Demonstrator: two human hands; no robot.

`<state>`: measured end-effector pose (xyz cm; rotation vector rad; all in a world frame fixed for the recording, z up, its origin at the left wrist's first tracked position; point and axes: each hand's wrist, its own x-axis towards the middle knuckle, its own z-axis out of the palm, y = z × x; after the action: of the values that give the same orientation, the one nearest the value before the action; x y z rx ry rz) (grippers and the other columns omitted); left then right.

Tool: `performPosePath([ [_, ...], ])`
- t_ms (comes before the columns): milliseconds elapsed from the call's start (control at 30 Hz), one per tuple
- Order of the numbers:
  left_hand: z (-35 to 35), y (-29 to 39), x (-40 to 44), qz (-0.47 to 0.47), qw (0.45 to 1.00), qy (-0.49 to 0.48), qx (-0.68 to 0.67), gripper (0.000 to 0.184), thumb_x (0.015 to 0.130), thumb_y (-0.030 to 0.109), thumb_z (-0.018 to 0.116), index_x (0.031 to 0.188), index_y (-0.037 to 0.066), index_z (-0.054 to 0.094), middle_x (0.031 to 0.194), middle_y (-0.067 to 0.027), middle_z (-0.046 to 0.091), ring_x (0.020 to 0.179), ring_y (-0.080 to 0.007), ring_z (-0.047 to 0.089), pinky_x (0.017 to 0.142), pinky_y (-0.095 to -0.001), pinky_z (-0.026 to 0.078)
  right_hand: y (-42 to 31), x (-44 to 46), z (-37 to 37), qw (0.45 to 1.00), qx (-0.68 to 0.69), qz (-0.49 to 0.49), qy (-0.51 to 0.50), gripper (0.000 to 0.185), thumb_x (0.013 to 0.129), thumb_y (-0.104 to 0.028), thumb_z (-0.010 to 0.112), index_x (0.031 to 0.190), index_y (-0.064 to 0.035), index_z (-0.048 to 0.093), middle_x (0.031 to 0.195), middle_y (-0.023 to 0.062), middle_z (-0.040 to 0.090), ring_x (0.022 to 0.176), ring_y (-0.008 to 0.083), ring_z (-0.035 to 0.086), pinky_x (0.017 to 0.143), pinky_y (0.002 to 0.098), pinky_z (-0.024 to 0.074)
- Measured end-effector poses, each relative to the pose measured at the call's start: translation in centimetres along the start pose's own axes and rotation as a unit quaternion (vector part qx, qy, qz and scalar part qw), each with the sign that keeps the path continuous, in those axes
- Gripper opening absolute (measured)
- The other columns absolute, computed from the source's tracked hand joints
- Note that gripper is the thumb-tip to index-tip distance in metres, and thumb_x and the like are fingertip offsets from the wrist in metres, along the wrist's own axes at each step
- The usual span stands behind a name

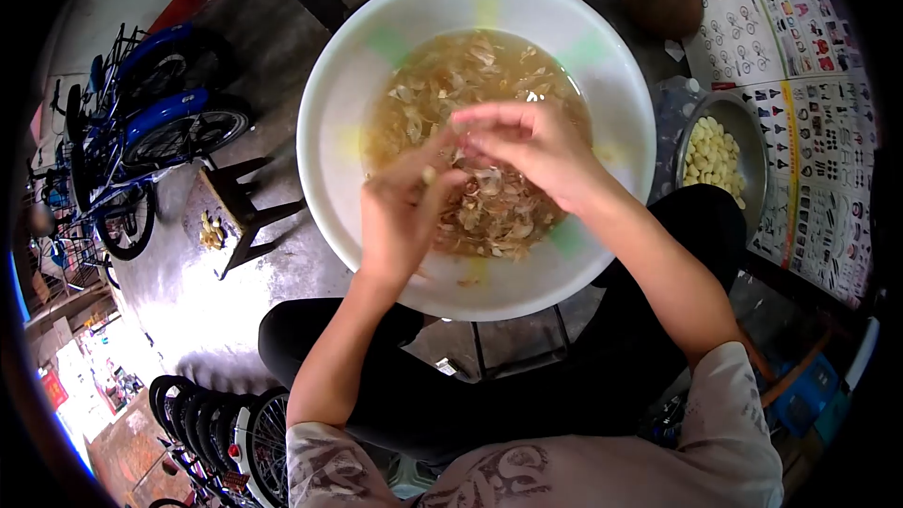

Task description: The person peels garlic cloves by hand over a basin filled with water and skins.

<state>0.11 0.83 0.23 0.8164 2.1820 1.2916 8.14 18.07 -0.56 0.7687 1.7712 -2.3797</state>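
Observation:
Both hands are raised over a wide white basin (334, 141) of cloudy water with many papery garlic skins (499, 212) floating in it. My left hand (404, 212) has its fingers bent, with a small pale piece like a garlic clove (429, 175) between thumb and fingers. My right hand (527, 146) is close beside it, fingertips curled towards the left; whatever lies between them is too small and blurred to make out. To the right of the basin, a metal bowl (760, 146) holds several peeled cloves (712, 155).
A small wooden stool (226, 207) with a few pale pieces on it stands left of the basin. Bicycles (160, 122) fill the far left, with tyres (202, 414) at the lower left. Printed sheets (800, 160) cover a surface at the right.

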Motion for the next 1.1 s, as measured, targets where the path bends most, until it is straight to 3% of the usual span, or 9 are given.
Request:
performPosePath([
  [67, -0.9, -0.9, 0.3, -0.042, 0.996, -0.001, -0.076, 0.027, 0.096, 0.018, 0.065, 0.115, -0.001, 0.066, 0.083, 0.0005, 0.061, 0.063, -0.0063, 0.054, 0.055, -0.0216, 0.043, -1.6, -1.0, -0.9, 0.991, -0.062, -0.103, 0.059, 0.022, 0.092, -0.009, 0.066, 0.113, -0.0008, 0.068, 0.081, 0.0025, 0.068, 0.069, 0.0058, 0.060, 0.064, 0.0216, 0.0493],
  [133, -2.0, -1.4, 0.8, -0.217, 0.844, -0.027, -0.490, 0.030, 0.102, 0.025, 0.054, 0.121, 0.002, 0.060, 0.084, 0.0023, 0.055, 0.056, -0.0038, 0.039, 0.051, -0.0178, 0.033, -4.5, -4.2, -3.8, 0.960, -0.196, -0.167, 0.111, 0.015, 0.092, -0.007, 0.067, 0.106, -0.0006, 0.068, 0.083, 0.0006, 0.067, 0.073, 0.0044, 0.058, 0.065, 0.0197, 0.0466],
  [233, -2.0, -1.5, 1.4, -0.234, 0.803, -0.031, -0.547, 0.030, 0.105, 0.031, 0.048, 0.115, 0.005, 0.057, 0.084, 0.0048, 0.051, 0.054, -0.0029, 0.030, 0.048, -0.0175, 0.026, -7.0, -10.7, -8.9, 0.872, -0.295, -0.231, 0.316, 0.008, 0.090, -0.004, 0.067, 0.097, 0.0008, 0.067, 0.083, -0.0019, 0.065, 0.073, 0.0034, 0.055, 0.067, 0.0181, 0.0438],
  [367, -1.8, -1.7, 0.9, -0.269, 0.780, -0.049, -0.562, 0.029, 0.104, 0.035, 0.049, 0.113, 0.008, 0.056, 0.083, 0.0059, 0.050, 0.053, -0.0025, 0.032, 0.046, -0.0163, 0.027, -3.7, -17.9, -21.0, 0.751, -0.453, -0.089, 0.472, 0.014, 0.088, -0.012, 0.073, 0.088, -0.0011, 0.064, 0.067, -0.0054, 0.054, 0.060, 0.0025, 0.043, 0.056, 0.0205, 0.0348],
  [500, -1.6, -1.6, 0.6, -0.283, 0.787, -0.048, -0.546, 0.030, 0.103, 0.037, 0.051, 0.113, 0.008, 0.056, 0.084, 0.0039, 0.054, 0.055, -0.0032, 0.037, 0.047, -0.0154, 0.029, 1.5, -21.1, -28.6, 0.749, -0.512, 0.051, 0.417, 0.015, 0.086, -0.011, 0.072, 0.094, -0.0014, 0.065, 0.081, 0.0025, 0.061, 0.071, 0.0095, 0.054, 0.064, 0.0244, 0.0425],
  [533, -1.6, -1.4, 0.5, -0.282, 0.789, -0.044, -0.545, 0.030, 0.103, 0.037, 0.051, 0.113, 0.008, 0.056, 0.084, 0.0039, 0.054, 0.055, -0.0032, 0.037, 0.047, -0.0154, 0.029, 1.2, -20.6, -26.8, 0.589, -0.689, -0.032, 0.420, 0.018, 0.085, -0.011, 0.072, 0.099, -0.0019, 0.065, 0.094, 0.0071, 0.062, 0.083, 0.0155, 0.057, 0.072, 0.0280, 0.0453],
  [600, -1.5, -1.0, 0.4, -0.282, 0.798, -0.048, -0.531, 0.030, 0.104, 0.036, 0.050, 0.112, 0.008, 0.057, 0.086, 0.0028, 0.058, 0.056, -0.0042, 0.040, 0.047, -0.0157, 0.029, -0.4, -18.7, -22.4, 0.453, -0.777, -0.134, 0.416, 0.027, 0.082, -0.011, 0.073, 0.107, -0.0038, 0.066, 0.116, 0.0135, 0.059, 0.105, 0.0256, 0.057, 0.086, 0.0344, 0.0475],
  [800, -0.6, 0.5, -0.3, -0.259, 0.808, -0.053, -0.527, 0.037, 0.103, 0.038, 0.050, 0.122, 0.006, 0.057, 0.090, 0.0003, 0.062, 0.057, -0.0053, 0.043, 0.050, -0.0169, 0.032, -5.3, -8.9, -0.8, 0.924, -0.309, -0.212, 0.070, 0.038, 0.086, -0.012, 0.073, 0.121, -0.0044, 0.062, 0.111, 0.0108, 0.060, 0.095, 0.0199, 0.063, 0.075, 0.0303, 0.0521],
  [1100, 0.4, -1.8, -0.7, -0.113, 0.964, -0.102, -0.217, 0.027, 0.097, 0.024, 0.064, 0.098, -0.002, 0.070, 0.075, 0.0005, 0.063, 0.070, -0.0060, 0.053, 0.061, -0.0241, 0.044, -1.5, -1.4, 0.8, 0.927, -0.278, -0.199, -0.152, 0.040, 0.088, 0.000, 0.064, 0.126, -0.0136, 0.066, 0.115, 0.0068, 0.061, 0.094, 0.0163, 0.065, 0.079, 0.0306, 0.0543],
])
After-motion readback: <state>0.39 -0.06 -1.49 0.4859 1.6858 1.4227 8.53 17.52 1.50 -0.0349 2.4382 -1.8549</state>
